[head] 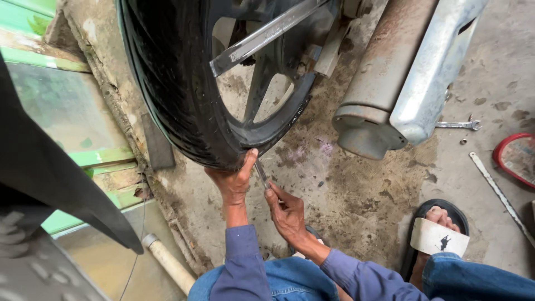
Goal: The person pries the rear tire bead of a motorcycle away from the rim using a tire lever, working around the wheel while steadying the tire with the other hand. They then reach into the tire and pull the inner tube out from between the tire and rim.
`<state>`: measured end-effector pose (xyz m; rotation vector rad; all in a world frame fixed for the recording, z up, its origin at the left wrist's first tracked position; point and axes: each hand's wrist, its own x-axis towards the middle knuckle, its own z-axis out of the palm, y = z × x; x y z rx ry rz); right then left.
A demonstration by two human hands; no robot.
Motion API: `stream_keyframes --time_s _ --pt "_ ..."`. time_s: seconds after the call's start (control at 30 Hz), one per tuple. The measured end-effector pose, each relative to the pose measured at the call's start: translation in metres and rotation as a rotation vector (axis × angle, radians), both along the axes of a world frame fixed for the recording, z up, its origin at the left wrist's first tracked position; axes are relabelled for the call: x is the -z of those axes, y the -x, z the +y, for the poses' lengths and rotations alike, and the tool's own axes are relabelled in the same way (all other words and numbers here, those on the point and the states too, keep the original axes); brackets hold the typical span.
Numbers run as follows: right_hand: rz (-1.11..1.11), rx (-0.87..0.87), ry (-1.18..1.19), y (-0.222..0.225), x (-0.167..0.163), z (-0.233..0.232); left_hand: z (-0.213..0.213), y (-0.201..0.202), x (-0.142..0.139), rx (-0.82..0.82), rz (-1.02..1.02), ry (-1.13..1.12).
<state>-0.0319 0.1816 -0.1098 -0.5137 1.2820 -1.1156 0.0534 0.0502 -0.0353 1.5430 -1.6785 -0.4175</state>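
A stained, cracked concrete floor runs under a motorcycle's rear end, with a green-painted ledge and a pale pipe off to the left. The black tyre stands upright on its dark spoked rim, its lowest part just above the floor. To its right hangs a rusty exhaust with a silver cover.

The left hand presses against the bottom of the tyre, thumb up on the rubber and fingers curled around its edge. The right hand sits just beside it, fingers closed on a thin metal tool whose tip meets the tyre where rubber joins rim. The two hands nearly touch. Both arms wear blue sleeves over blue jeans.

On the floor to the right lie a small spanner, a long flat metal bar and a red-rimmed dish, all well apart from the hands. The person's foot rests in a black sandal with a white strap.
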Motion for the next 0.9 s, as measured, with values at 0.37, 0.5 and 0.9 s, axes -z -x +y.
stream_keyframes --time_s 0.37,0.5,0.9 --pt "-0.275 0.212 -0.038 -0.034 -0.04 -0.013 -0.003 -0.008 -0.007 0.136 -0.625 0.397" --pt "-0.344 0.205 -0.063 -0.03 -0.039 -0.016 -0.001 -0.009 -0.008 0.056 -0.063 0.04" --pt "-0.327 0.233 -0.044 -0.046 -0.028 -0.023 -0.007 -0.013 -0.012 0.11 -0.358 0.232"
